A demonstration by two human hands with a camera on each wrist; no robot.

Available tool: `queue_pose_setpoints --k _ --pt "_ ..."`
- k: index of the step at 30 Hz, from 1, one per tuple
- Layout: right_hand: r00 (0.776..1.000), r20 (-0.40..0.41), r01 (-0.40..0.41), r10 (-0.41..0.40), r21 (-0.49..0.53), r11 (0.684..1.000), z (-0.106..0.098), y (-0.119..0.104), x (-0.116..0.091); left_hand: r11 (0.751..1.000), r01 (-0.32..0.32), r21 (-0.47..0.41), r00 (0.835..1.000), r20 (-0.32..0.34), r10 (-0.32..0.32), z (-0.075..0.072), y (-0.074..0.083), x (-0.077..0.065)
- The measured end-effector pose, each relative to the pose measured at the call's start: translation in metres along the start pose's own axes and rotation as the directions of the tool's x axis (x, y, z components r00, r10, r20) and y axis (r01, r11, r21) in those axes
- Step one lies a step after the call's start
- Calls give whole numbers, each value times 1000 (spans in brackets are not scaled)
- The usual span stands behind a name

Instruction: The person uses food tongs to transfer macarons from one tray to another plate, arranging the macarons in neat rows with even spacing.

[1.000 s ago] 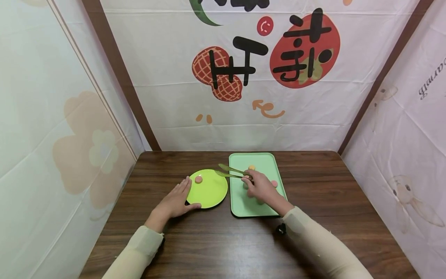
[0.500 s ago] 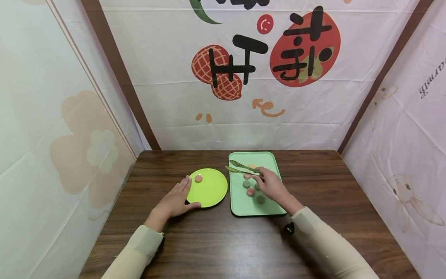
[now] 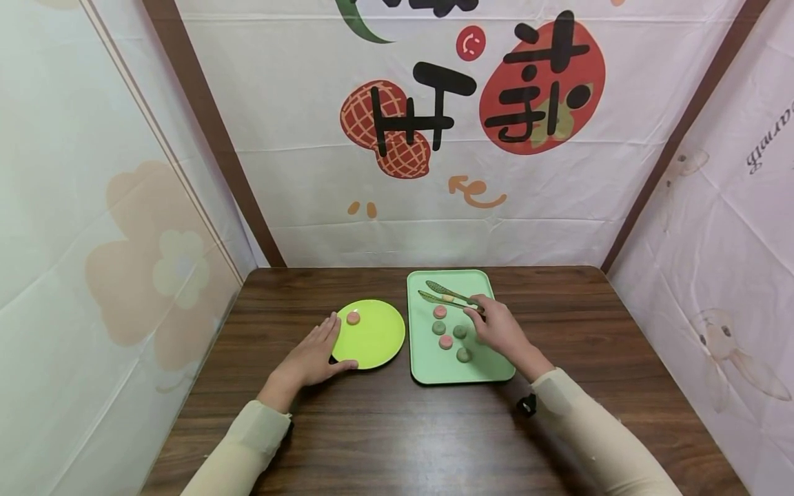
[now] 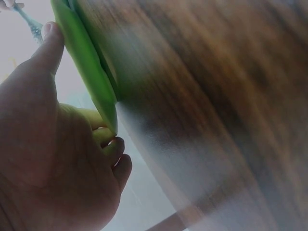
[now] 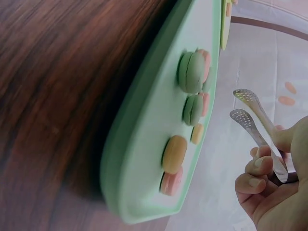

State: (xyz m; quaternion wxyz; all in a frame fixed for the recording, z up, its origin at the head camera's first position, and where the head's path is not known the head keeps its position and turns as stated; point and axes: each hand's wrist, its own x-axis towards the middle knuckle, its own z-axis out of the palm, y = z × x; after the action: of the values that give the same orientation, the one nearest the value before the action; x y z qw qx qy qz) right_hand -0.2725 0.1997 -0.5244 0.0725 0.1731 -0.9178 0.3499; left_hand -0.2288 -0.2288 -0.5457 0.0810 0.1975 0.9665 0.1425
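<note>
Downward head view, close wrist views, plate in all

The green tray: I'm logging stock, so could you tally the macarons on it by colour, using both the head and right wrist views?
Green macarons: 3
Pink macarons: 3
Yellow-to-orange macarons: 2
Total on the green tray: 8
</note>
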Motion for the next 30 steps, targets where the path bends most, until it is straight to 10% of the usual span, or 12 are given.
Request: queue_pose_setpoints --k 30 --pt "994 6 -108 108 -58 992 -14 29 -13 1000 6 -8 1000 2 -6 0 1 -2"
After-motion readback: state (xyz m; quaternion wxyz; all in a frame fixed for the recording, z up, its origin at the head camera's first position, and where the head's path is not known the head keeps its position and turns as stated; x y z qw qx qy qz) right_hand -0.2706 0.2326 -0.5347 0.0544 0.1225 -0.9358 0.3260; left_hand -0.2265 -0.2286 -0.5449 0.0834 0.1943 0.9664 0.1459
